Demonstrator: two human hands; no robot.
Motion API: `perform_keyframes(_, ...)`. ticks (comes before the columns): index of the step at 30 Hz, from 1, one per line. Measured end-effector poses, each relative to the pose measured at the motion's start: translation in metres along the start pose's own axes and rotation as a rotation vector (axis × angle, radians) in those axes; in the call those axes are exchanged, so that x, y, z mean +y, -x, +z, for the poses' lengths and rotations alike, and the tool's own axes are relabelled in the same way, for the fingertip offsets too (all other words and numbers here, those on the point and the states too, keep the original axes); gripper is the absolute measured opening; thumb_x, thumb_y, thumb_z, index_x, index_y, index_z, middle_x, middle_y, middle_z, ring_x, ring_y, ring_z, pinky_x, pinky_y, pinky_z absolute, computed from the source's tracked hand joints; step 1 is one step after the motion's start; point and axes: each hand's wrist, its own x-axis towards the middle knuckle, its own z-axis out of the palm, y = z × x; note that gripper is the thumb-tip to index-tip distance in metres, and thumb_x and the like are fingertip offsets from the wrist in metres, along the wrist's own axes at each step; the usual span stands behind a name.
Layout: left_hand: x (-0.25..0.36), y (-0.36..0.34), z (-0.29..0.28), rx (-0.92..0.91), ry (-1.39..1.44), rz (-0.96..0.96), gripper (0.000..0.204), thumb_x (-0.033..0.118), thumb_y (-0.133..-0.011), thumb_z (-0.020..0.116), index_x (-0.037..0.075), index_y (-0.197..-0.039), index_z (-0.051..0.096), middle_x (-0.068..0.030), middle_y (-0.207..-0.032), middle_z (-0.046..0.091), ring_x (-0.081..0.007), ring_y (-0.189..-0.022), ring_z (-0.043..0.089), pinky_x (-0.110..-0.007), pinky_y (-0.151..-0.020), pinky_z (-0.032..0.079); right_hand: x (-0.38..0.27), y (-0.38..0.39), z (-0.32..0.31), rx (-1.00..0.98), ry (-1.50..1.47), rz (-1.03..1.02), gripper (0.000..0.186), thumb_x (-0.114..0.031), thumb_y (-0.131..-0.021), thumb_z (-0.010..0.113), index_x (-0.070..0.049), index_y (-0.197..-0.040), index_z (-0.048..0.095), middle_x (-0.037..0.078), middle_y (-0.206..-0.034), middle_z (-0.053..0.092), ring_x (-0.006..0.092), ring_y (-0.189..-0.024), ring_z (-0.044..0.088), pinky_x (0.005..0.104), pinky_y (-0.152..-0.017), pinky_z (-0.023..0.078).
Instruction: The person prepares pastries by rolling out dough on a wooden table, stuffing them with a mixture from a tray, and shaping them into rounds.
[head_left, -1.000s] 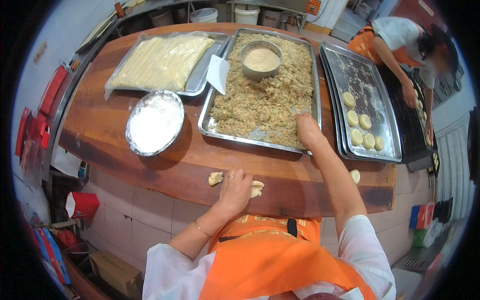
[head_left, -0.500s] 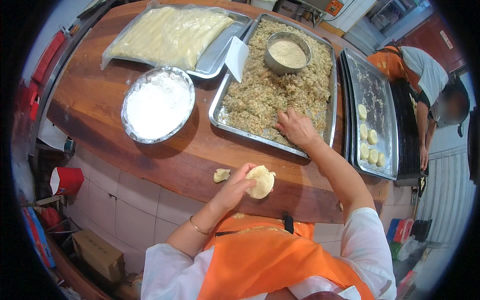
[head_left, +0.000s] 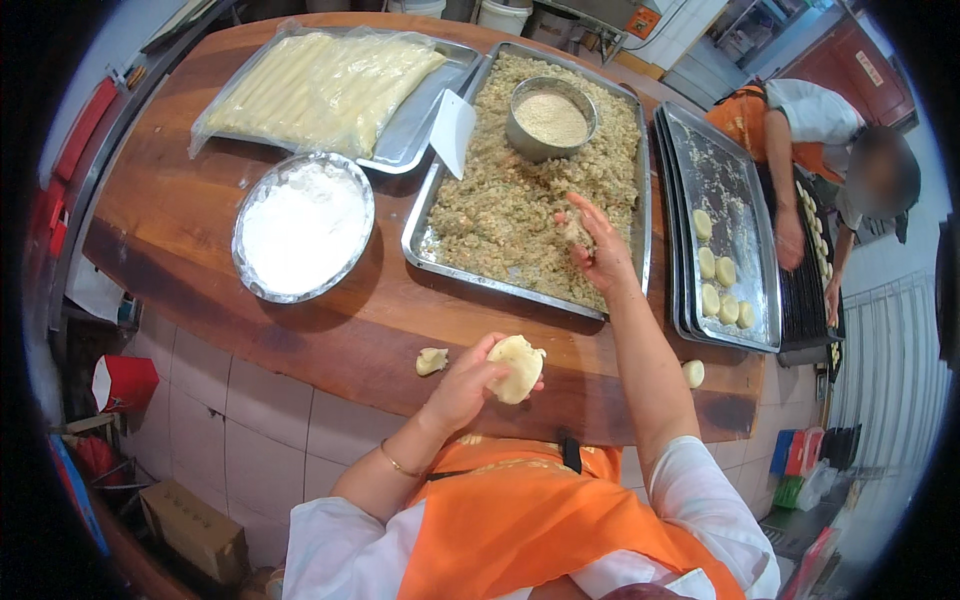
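Observation:
Near the table's front edge, my left hand (head_left: 468, 384) grips a flat round dough wrapper (head_left: 517, 370), thumb on top. A small dough piece (head_left: 431, 361) lies on the wood just left of it. My right hand (head_left: 606, 262) is raised over a large metal tray (head_left: 428, 256) of crumbly, brownish filling (head_left: 490, 215). Its curled fingers hold a clump of filling (head_left: 577, 231). Resting on the filling is a steel bowl (head_left: 543, 150) of pale crumbs. A white scraper (head_left: 453, 133) leans on the tray's left rim.
Left of the filling stands a bowl of white flour (head_left: 305, 228); behind it, plastic-covered dough strips (head_left: 318, 90) lie on a tray. Stacked baking trays (head_left: 745, 255) with several dough rounds are at right, where a co-worker (head_left: 800, 120) bends over dark trays. One dough round (head_left: 693, 374) sits by my right forearm.
My right hand has lifted out of the filling with a clump in its fingers. The left hand still holds the wrapper. The co-worker's arms have shifted, and the whole view has moved slightly.

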Motion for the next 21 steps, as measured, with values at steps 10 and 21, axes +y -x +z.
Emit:
perform_keyframes(10,-0.004,0.008,0.004,0.032,-0.023,-0.020,0.038,0.004,-0.096,0.045,-0.001,-0.133,0.038,-0.0218,-0.123,0.062,-0.0381,-0.105,0.070,-0.043,-0.092,0.058,0.018,-0.009,-0.022,0.143,0.303,-0.151,0.044,-0.050,-0.107,0.045,-0.016,-0.080,0.053,-0.004,-0.064,0.047,0.0079,-0.057,0.043,0.0232,-0.049,0.030)
perform_keyframes(21,-0.006,0.002,0.004,0.029,0.027,0.003,0.037,0.005,-0.098,0.051,-0.007,-0.132,0.050,-0.0194,-0.120,0.066,-0.0306,-0.108,0.069,-0.038,-0.093,0.057,-0.006,0.011,-0.005,0.078,-0.581,-0.007,0.039,-0.048,-0.103,0.054,-0.014,-0.120,0.062,0.004,-0.099,0.064,0.0092,-0.070,0.059,0.0205,-0.055,0.044)
